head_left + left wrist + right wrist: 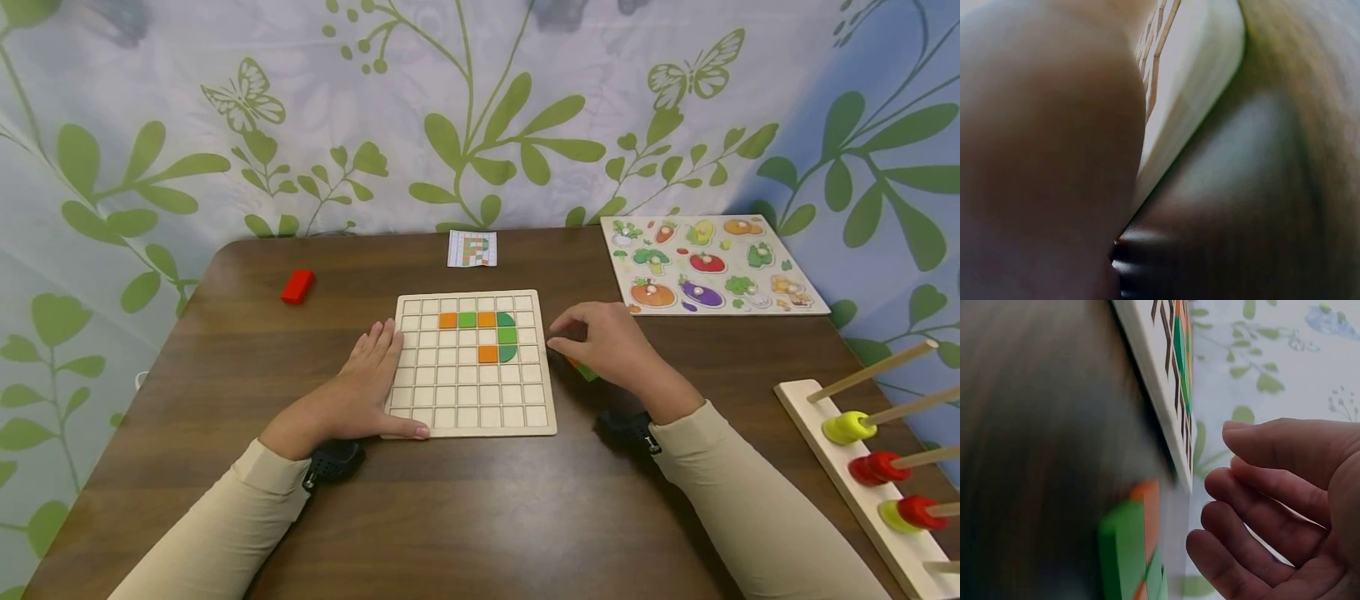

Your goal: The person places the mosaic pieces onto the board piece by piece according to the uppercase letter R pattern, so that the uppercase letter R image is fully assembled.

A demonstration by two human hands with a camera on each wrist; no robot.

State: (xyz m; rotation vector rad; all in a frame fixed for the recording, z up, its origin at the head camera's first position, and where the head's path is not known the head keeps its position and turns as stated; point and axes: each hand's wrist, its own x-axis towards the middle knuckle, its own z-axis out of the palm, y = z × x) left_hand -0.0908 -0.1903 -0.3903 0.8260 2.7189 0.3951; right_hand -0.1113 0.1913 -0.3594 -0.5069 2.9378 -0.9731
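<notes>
A pale wooden grid board (450, 396) lies flat on the table. On its upper part sit several tiles: orange squares (447, 321), green squares (507, 336) and dark green rounded pieces (507, 353). My left hand (363, 383) rests on the board's left edge, its fingers straight and its thumb along the near edge. Off the board's right side hovers my right hand (611, 346), fingers loosely bent and nothing visible between thumb and fingertips. Beneath it lie loose green and orange tiles (1129, 550), partly hidden by the hand in the head view.
A small printed pattern card (472, 249) lies behind the board. At the back left is a red block (298, 287). A vegetable puzzle board (795, 307) lies at the back right, and a wooden peg stand (832, 446) with yellow and red rings is at the right edge.
</notes>
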